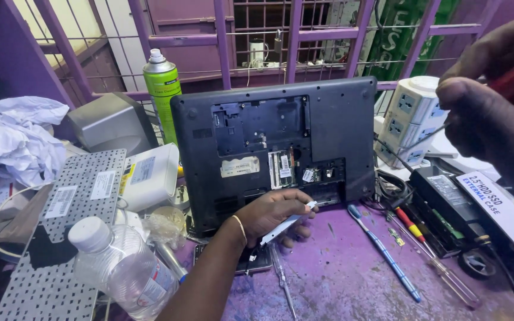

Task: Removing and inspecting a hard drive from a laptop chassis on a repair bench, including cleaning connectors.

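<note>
While the far left of the bench is mostly a crumpled white cloth (16, 134), there's a detached keyboard (60, 238) lying face-down next to it with a clear plastic bottle (123, 267) resting at its lower edge. Behind those sit a grey box (111, 122), a green spray can (162, 89) and a white container (150, 175). In the middle, a black laptop (275, 148) is propped up with its underside showing, covers off and a memory stick exposed. The left hand (275, 214) rests at its bottom edge, fingers curled around a thin silver bracket (287, 224). Right of that, a blue toothbrush (385, 252) and a red-yellow screwdriver (432, 249) lie on the purple tabletop (340, 285). A white power strip tower (411, 119) stands behind. Up at the right edge, the right hand (489, 110) is closed around a red-handled screwdriver (507, 83), held well above the laptop.
</note>
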